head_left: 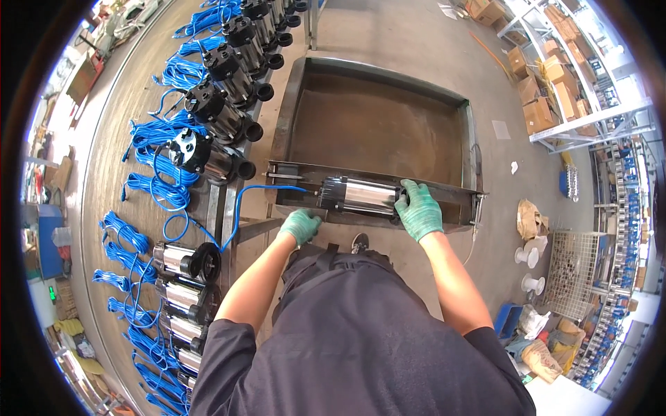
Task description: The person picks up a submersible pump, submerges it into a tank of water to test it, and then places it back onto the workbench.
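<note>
A metal submersible pump (364, 196) with a polished steel body and black ends lies on its side across the front of a water tank (295, 118). My right hand (420, 211), in a green glove, grips its right black end. A blue cable (257, 188) comes from the left and reaches toward the pump's left end. Also gloved in green, my left hand (301, 227) is at the tank's near left edge, apart from the pump. Its fingers are curled, and what is in them, if anything, is hidden.
On the left, a long bench (114, 159) carries a row of upright pumps (218, 111), lying pumps (184, 295) and coiled blue cables (163, 187). Shelving (590, 118) with cardboard boxes (538, 116) stands at the right, near a wire cage (574, 267) and white spools (533, 284).
</note>
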The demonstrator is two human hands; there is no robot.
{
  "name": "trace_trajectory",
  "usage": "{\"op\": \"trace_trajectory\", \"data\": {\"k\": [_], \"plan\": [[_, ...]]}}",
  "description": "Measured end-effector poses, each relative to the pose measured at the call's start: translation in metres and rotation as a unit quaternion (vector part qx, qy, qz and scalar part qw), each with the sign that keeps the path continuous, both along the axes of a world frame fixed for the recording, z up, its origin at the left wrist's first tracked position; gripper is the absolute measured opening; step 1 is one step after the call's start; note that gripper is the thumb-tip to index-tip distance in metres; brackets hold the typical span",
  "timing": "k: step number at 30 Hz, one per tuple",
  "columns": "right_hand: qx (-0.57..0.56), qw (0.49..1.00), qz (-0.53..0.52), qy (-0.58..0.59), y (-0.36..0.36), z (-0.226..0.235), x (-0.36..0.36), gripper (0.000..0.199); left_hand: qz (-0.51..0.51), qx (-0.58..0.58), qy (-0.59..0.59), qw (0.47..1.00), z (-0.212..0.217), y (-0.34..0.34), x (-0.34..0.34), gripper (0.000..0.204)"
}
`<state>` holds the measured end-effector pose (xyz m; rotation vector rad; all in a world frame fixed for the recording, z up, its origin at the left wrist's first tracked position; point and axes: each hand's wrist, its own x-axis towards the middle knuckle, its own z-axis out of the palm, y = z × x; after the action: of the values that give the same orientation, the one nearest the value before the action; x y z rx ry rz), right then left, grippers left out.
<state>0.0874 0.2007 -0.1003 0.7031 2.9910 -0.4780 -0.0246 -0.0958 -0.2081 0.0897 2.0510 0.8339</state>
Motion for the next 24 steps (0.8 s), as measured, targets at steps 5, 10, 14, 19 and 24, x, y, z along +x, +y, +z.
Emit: {"op": "trace_trajectory", "data": {"k": [5, 10, 14, 19, 24], "plan": [[-0.004, 1.000, 0.024, 0.017, -0.003, 0.001, -0.004, 0.039, -0.113, -0.015, 0.140, 0.984, -0.042, 0.015, 0.020, 0.035], [-0.016, 0.999, 0.027, 0.035, -0.006, -0.001, -0.002, 0.042, -0.125, -0.051, 0.121, 0.983, -0.038, 0.022, 0.021, 0.039], [-0.112, 0.991, -0.013, 0.065, 0.001, -0.001, 0.013, 0.050, -0.141, -0.035, 0.115, 0.983, -0.001, 0.017, 0.016, 0.042], [-0.186, 0.965, -0.135, 0.130, 0.064, -0.045, 0.080, 0.054, 0.020, 0.015, 0.287, 0.958, -0.002, -0.014, 0.018, 0.024], [-0.041, 0.916, -0.379, 0.123, 0.151, -0.082, 0.151, 0.039, 0.083, 0.198, 0.355, 0.910, -0.003, 0.009, 0.019, 0.060]]}}
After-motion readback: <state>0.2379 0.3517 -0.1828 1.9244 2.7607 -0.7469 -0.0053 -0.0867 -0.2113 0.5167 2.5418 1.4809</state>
